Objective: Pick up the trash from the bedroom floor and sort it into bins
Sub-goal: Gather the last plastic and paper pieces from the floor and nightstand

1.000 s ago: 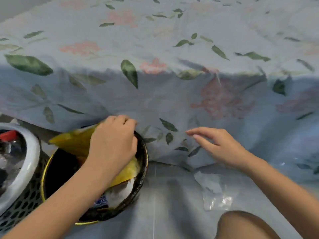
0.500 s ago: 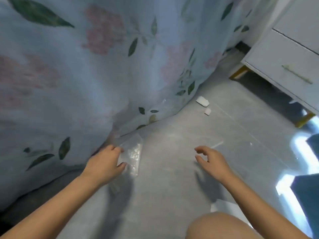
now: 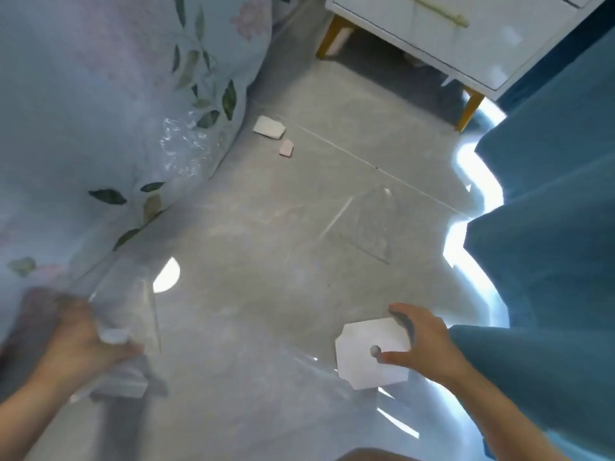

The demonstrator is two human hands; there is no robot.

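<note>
Clear plastic wrapper (image 3: 126, 314), on the floor half a second ago, is now being gripped by the left hand (image 3: 78, 337); the right hand (image 3: 421, 344), fingers spread wide, is reaching over the white paper piece (image 3: 366, 354), likely next, bins being out of view

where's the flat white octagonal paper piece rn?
Head view, lower right: the flat white octagonal paper piece lies on the grey floor, under the right hand, beside the teal curtain.
</note>
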